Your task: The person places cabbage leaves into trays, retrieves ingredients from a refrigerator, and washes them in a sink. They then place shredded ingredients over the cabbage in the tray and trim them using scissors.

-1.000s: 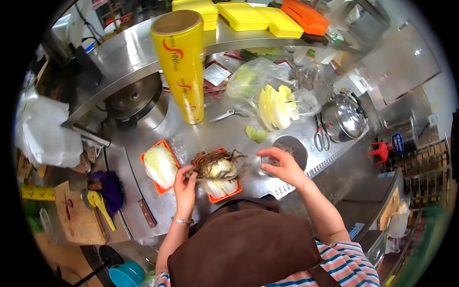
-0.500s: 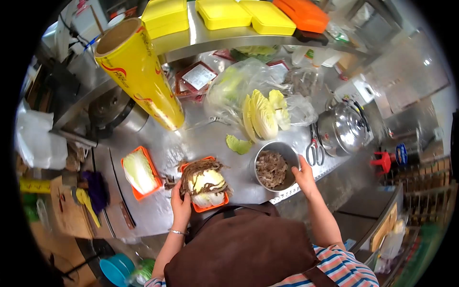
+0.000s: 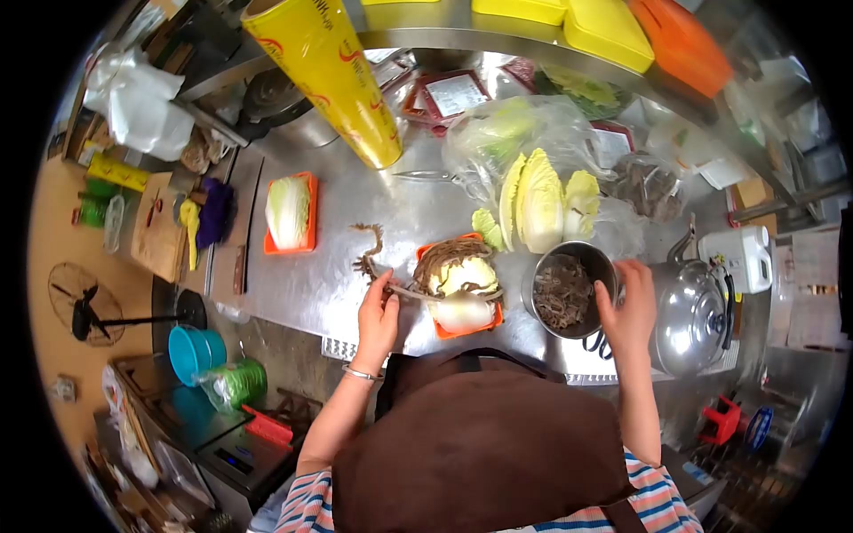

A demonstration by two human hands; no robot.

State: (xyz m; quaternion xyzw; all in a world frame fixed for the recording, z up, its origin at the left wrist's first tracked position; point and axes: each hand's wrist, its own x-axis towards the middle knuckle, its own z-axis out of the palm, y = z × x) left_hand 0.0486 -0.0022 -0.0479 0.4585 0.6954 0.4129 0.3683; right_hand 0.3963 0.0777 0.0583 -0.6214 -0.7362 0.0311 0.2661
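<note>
Pinched between the fingers of my left hand (image 3: 379,313) is a brown stringy strand (image 3: 369,253), one end curling onto the steel table and the other reaching the cabbage. An orange tray (image 3: 460,332) holds a cut cabbage (image 3: 462,309) topped with brown strands. My right hand (image 3: 630,306) grips the rim of a round metal bowl (image 3: 531,300), thumb inside and fingers outside. Brown shreds (image 3: 562,290) lie in the bowl. A second orange tray (image 3: 312,213) with a pale cabbage half (image 3: 288,211) sits farther left.
Cabbage leaves (image 3: 540,204) and a plastic bag (image 3: 480,133) lie behind the bowl. A tall yellow roll (image 3: 342,89) stands at the back. To the right is a steel kettle (image 3: 689,318). A knife (image 3: 240,268) lies at the left, and a shelf edge (image 3: 498,40) crosses above.
The view has swung, shifting the table's contents. My right hand has moved from open in the air to the bowl's rim, and the bowl is nearer the tray. A strand now stretches from my left hand.
</note>
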